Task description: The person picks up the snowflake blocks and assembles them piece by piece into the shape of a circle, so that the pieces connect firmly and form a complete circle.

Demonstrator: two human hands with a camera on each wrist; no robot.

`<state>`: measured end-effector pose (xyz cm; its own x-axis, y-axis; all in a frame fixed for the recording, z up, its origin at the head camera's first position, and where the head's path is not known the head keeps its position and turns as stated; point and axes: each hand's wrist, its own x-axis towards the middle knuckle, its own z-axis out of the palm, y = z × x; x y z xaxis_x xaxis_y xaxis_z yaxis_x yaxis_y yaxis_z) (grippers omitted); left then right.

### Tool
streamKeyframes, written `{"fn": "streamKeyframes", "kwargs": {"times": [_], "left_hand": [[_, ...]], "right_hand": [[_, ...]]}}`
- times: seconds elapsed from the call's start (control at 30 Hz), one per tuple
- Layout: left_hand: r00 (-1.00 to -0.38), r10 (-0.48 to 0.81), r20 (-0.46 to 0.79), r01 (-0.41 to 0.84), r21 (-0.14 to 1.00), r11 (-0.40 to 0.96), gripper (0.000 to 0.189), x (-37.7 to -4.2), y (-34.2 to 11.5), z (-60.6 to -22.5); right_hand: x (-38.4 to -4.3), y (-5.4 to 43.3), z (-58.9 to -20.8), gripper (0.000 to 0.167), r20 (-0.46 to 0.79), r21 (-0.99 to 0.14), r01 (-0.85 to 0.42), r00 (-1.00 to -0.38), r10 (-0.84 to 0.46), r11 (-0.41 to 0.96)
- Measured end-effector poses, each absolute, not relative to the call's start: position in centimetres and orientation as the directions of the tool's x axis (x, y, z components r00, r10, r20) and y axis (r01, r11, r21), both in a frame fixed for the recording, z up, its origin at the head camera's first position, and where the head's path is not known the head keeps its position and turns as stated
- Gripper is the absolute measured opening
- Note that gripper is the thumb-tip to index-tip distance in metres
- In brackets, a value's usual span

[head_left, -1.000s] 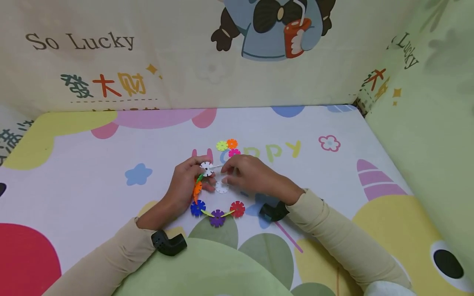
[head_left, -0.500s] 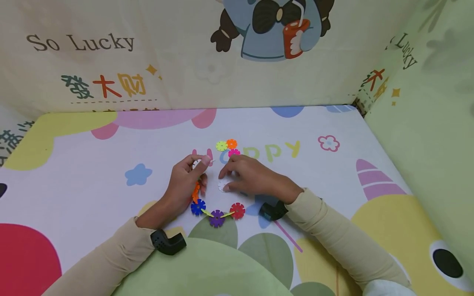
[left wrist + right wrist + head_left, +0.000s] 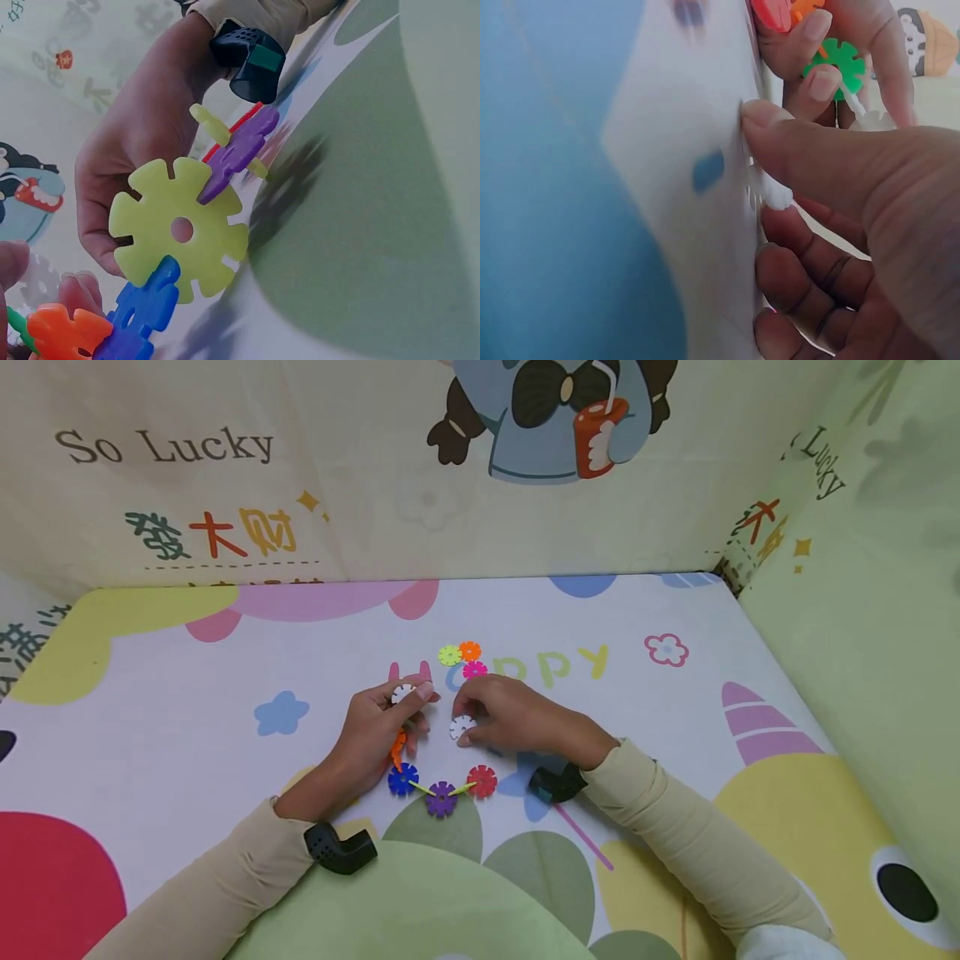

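Note:
My left hand [image 3: 375, 727] grips a white notched snowflake disc [image 3: 402, 693], the upper end of a linked chain, its thumb across it. From there the chain runs down through an orange disc [image 3: 398, 746], a blue disc [image 3: 403, 779] and a purple disc [image 3: 441, 799] to a red disc [image 3: 482, 782]. A yellow disc [image 3: 180, 229] joins blue and purple. A green disc [image 3: 840, 69] shows in the right wrist view. My right hand [image 3: 517, 714] pinches a separate white snowflake disc [image 3: 462, 727] by its edges, close to the tabletop.
Beyond the hands lie loose discs: a yellow-green one [image 3: 449, 655], an orange one [image 3: 470, 651] and a pink one [image 3: 475, 669]. The tabletop [image 3: 187, 693] has a printed cloth. A patterned curtain [image 3: 360, 527] borders the back.
The right hand has closed its fingertips on the loose white disc, which has shifted slightly up and right. The left hand has turned its white disc, its thumb now lying across it.

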<state>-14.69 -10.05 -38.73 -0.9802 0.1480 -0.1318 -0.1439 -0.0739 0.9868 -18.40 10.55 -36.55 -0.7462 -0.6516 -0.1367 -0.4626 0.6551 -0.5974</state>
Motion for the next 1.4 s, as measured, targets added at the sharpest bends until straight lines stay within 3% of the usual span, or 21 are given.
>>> {"fn": "streamKeyframes", "kwargs": {"times": [0.23,0.47,0.9,1.4], "left_hand": [[-0.982,0.129,-0.137,-0.15,0.984,-0.097,0.046,-14.7,-10.1,-38.8],[-0.981,0.121,-0.154,-0.164,0.984,-0.076,0.044,-14.6,-9.9,-38.7],[-0.976,0.15,-0.157,-0.16,0.987,-0.006,0.043,-14.7,-9.9,-38.8],[-0.972,0.183,-0.148,-0.157,0.987,-0.034,0.039,-14.7,-10.0,-38.9]], "right_hand": [[-18.7,11.2,-36.3,0.014,-0.099,-0.622,-0.475,-0.741,-0.664,0.622],[-19.0,11.5,-36.4,0.016,-0.058,-0.625,-0.497,-0.739,-0.671,0.601],[-19.3,11.7,-35.7,0.011,0.093,-0.708,-0.424,-0.849,-0.52,0.565],[-19.2,11.4,-35.7,0.011,0.114,-0.796,-0.364,-0.875,-0.47,0.484]]}}
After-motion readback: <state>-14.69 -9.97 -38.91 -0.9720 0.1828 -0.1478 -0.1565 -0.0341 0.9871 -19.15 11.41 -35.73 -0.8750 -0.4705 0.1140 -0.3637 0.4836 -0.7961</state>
